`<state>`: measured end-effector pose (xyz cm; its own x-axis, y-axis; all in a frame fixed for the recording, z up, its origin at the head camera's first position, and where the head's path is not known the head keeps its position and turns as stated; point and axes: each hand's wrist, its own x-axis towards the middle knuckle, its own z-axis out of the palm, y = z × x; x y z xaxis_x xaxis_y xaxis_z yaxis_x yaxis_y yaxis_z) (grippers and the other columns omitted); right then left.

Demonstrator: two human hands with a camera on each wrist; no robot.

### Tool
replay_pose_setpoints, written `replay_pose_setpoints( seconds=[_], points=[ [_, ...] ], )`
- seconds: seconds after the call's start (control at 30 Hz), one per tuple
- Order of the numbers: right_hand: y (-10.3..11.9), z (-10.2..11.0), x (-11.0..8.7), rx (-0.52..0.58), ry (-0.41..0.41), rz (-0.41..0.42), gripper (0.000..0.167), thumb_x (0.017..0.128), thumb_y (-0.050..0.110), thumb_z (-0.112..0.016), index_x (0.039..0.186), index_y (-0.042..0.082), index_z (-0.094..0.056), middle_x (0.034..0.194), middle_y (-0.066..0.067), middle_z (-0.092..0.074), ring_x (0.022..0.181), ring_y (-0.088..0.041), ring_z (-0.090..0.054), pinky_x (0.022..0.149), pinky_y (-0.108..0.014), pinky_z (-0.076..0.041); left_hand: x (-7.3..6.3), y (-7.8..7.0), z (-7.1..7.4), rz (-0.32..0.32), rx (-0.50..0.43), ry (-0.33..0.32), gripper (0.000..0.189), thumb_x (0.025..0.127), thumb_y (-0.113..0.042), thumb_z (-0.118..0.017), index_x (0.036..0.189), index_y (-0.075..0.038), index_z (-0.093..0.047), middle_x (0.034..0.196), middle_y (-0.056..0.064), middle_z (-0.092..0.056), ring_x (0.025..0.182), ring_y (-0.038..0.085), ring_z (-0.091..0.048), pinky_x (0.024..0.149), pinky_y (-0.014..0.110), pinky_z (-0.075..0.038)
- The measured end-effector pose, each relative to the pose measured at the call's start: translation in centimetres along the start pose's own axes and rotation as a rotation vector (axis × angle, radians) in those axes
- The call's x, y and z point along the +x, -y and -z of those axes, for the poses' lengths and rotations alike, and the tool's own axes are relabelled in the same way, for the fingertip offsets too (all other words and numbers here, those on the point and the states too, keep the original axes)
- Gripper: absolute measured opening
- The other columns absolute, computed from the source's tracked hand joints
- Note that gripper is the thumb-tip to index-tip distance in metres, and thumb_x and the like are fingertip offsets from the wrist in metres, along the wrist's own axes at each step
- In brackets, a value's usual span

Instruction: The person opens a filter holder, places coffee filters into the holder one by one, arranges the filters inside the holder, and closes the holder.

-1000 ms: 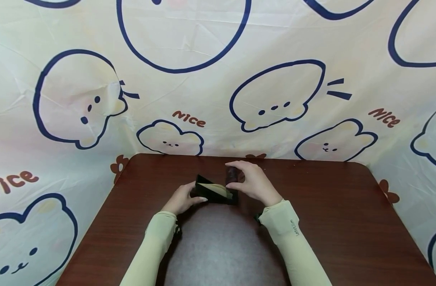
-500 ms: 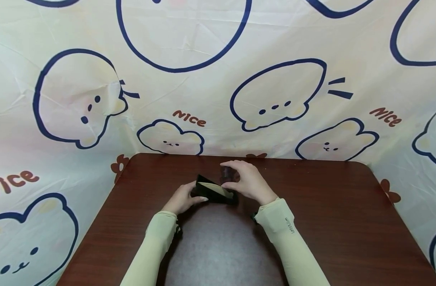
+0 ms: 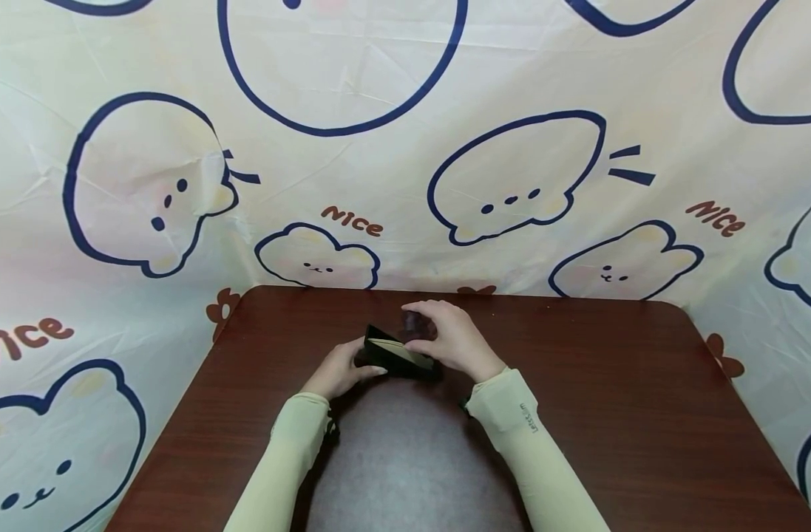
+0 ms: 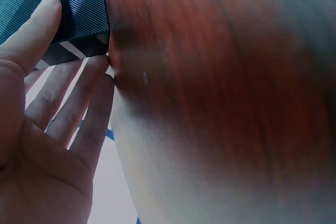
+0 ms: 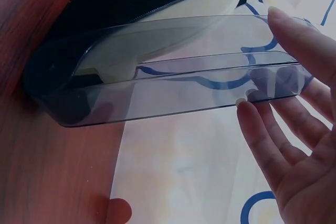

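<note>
A black box with a cream curved insert stands on the brown table. My left hand grips its left end, thumb on the ribbed side and fingers on the opposite side. A smoky see-through lid is joined to the box at its right end and stands raised at an angle. My right hand pinches the free end of this lid between thumb and fingertips. The exact kind of box is unclear. In the head view, the right fingers partly cover the lid.
The dark wood table has rounded far corners, with a greyish glare in front of the box. A pale cloth backdrop with cartoon faces hangs right behind the table and along both sides.
My right hand has moved a little to the left with the lid, which tilts further over the box. My left hand and the box have stayed in place.
</note>
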<state>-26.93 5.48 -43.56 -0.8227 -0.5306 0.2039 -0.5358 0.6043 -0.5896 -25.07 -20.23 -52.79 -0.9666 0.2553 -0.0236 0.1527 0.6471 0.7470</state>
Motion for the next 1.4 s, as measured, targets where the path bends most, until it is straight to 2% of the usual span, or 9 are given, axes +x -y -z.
replay_pose_setpoints(
  seconds=[0.3,0.53,0.87,1.4],
  points=[
    [0.3,-0.8,0.4,-0.012,-0.001,0.017,0.060,0.086,0.028,-0.087,0.141,0.018,-0.064,0.134,-0.004,-0.067,0.116,-0.022,-0.064,0.098,-0.042,-0.055,0.0,0.0,-0.1,-0.011,0.012,-0.006,0.036,0.090,-0.026,-0.082,0.124,-0.025,-0.069,0.119,-0.002,-0.074,0.119,0.024,-0.067,0.103,0.051,-0.052],
    [0.5,-1.7,0.9,-0.060,-0.002,0.051,0.061,0.086,0.031,-0.087,0.141,0.018,-0.064,0.132,-0.003,-0.069,0.117,-0.022,-0.063,0.102,-0.043,-0.053,0.1,0.0,-0.1,-0.013,0.011,-0.008,0.042,0.090,-0.025,-0.083,0.130,-0.025,-0.068,0.125,-0.001,-0.073,0.122,0.024,-0.066,0.104,0.051,-0.051],
    [1.1,-2.6,1.4,-0.078,0.017,0.069,0.059,0.088,0.029,-0.085,0.142,0.016,-0.063,0.132,-0.005,-0.069,0.115,-0.023,-0.063,0.099,-0.043,-0.053,0.1,-0.1,-0.1,-0.051,0.038,-0.026,0.040,0.090,-0.024,-0.082,0.128,-0.022,-0.070,0.126,0.001,-0.073,0.119,0.026,-0.067,0.102,0.051,-0.052],
    [1.2,-3.9,1.9,-0.103,0.025,0.075,0.057,0.090,0.032,-0.083,0.141,0.017,-0.063,0.131,-0.005,-0.069,0.117,-0.024,-0.062,0.101,-0.044,-0.052,0.1,-0.2,-0.1,-0.015,0.044,-0.021,0.048,0.091,-0.024,-0.082,0.136,-0.021,-0.066,0.131,0.003,-0.071,0.122,0.026,-0.066,0.104,0.053,-0.050]
  ],
)
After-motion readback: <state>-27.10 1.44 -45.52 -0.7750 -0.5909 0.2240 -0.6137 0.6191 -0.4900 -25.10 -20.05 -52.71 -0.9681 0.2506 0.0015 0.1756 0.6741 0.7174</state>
